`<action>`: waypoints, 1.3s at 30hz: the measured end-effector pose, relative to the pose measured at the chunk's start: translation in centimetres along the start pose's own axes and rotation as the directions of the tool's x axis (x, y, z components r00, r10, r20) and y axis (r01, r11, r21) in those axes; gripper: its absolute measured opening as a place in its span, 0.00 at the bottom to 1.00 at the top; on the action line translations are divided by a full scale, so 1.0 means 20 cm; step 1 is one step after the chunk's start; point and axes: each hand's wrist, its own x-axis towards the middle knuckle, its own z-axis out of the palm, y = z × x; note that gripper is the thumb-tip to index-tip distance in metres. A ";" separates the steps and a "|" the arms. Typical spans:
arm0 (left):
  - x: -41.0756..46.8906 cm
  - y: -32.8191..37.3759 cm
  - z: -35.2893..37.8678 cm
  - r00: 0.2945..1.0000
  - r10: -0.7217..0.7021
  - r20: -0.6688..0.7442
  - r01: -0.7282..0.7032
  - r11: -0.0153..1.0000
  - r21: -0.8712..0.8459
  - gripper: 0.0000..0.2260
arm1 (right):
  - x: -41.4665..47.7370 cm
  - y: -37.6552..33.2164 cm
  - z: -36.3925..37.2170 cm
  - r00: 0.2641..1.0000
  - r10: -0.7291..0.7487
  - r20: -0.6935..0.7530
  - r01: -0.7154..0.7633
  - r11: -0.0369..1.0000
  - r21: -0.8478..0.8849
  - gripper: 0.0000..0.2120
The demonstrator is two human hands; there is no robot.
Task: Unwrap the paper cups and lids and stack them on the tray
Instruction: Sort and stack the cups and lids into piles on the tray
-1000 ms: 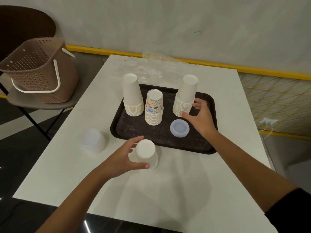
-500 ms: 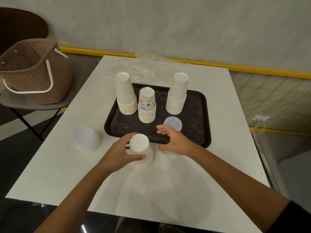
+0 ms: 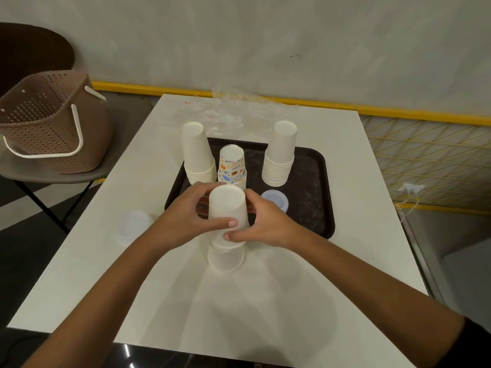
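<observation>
Left grip (image 3: 183, 221) is curled round the white cup stack (image 3: 227, 208) from the left, thumb across its front. Right grip (image 3: 263, 224) is curled round the same stack from the right, thumb just below the left thumb. The stack is upside down, its lower end over the worktop (image 3: 239, 301) just in front of the tray (image 3: 316, 187); cannot tell whether it rests there.

Left of the tray, on the worktop: pale lid pile (image 3: 134, 225), blurred.

On the tray, near edge: one bluish lid (image 3: 275, 200). Further back, three upside-down stacks: left plain stack (image 3: 198, 155), patterned stack (image 3: 232, 166), right plain stack (image 3: 281, 155).

Behind the tray: clear plastic wrap (image 3: 233, 112).

Far left of the tray, off the worktop: brown basket (image 3: 45, 123) on a chair seat (image 3: 53, 179).
</observation>
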 end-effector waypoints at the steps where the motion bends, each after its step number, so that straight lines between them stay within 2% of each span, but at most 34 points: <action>1: 0.00 0.01 -0.01 1.000 0.004 -0.006 -0.005 0.998 -0.056 0.30 | 0.00 -0.02 -0.02 1.000 -0.007 -0.023 0.007 1.000 -0.002 0.34; 3: 0.01 0.01 -0.03 1.000 -0.001 -0.032 -0.003 0.993 -0.120 0.31 | 0.00 -0.05 -0.08 0.995 -0.029 -0.099 0.030 1.000 0.005 0.34; 8: 0.03 -0.03 -0.07 0.997 -0.026 -0.069 0.020 0.996 -0.085 0.34 | 0.07 -0.13 -0.29 0.936 -0.056 -0.349 0.056 0.998 -0.012 0.34; 13: 0.04 -0.07 -0.09 0.997 -0.053 -0.059 0.049 0.997 -0.067 0.33 | 0.26 -0.10 -0.49 0.801 -0.096 -0.591 0.038 0.993 -0.109 0.34; 16: 0.04 -0.11 -0.08 0.997 -0.069 -0.043 0.066 0.996 -0.051 0.34 | 0.37 -0.05 -0.57 0.727 -0.077 -0.683 0.004 0.994 -0.108 0.35; 21: 0.01 -0.16 -0.08 0.995 -0.102 -0.005 0.102 0.993 -0.059 0.36 | 0.50 0.09 -0.60 0.737 0.035 -0.675 -0.139 0.985 -0.100 0.35; 25: -0.02 -0.20 -0.08 0.989 -0.146 0.005 0.147 0.988 -0.046 0.31 | 0.54 0.17 -0.56 0.766 0.103 -0.635 -0.199 0.977 -0.082 0.34; 35: -0.09 -0.25 -0.02 0.985 -0.164 0.046 0.165 0.986 -0.026 0.37 | 0.51 0.24 -0.52 0.780 0.174 -0.601 -0.227 0.974 -0.014 0.37; 39: -0.12 -0.31 0.06 0.974 -0.194 0.114 0.195 0.981 0.003 0.41 | 0.42 0.26 -0.50 0.756 0.186 -0.628 -0.228 0.974 0.014 0.40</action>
